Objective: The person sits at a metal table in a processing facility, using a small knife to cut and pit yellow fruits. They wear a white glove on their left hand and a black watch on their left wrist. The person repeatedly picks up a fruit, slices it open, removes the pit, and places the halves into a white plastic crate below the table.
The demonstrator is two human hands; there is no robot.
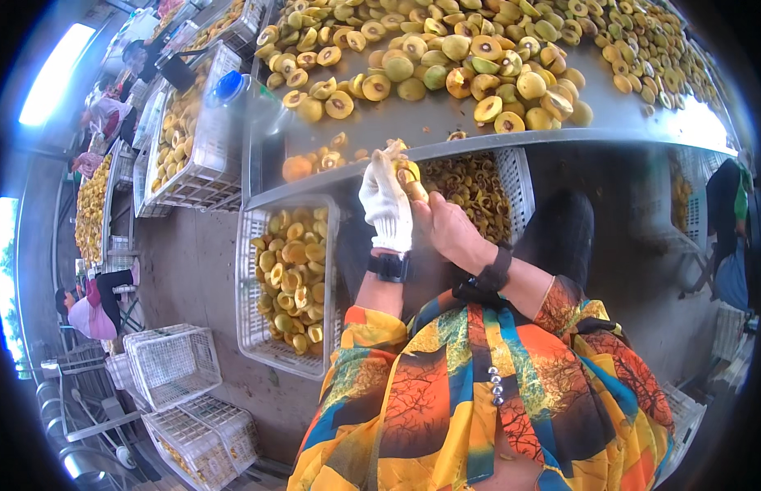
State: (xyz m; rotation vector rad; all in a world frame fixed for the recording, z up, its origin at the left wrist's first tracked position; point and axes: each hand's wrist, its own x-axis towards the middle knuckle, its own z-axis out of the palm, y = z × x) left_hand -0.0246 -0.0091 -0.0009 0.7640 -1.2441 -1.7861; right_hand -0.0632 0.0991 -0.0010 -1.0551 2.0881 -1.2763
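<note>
My left hand (383, 196), in a white knitted glove, grips a yellow halved fruit (407, 172), seemingly a peach, just below the metal table's edge. My bare right hand (451, 227) is closed around a small hand tool (419, 193) with a pale handle. The tool's tip is against the fruit, and its exact shape is too small to tell. Under both hands stands a crate (523, 187) of dark pits and scraps (472, 190). At my left is a white plastic crate (245, 288) holding hollowed fruit halves (291, 270).
Many halved fruits (411, 67) are heaped on the metal table (632, 129). A blue-capped bottle (245, 101) stands at its left corner, beside a crate of fruit (199, 156). Crates (172, 362) are stacked lower left. People (98, 307) sit at another table on the left.
</note>
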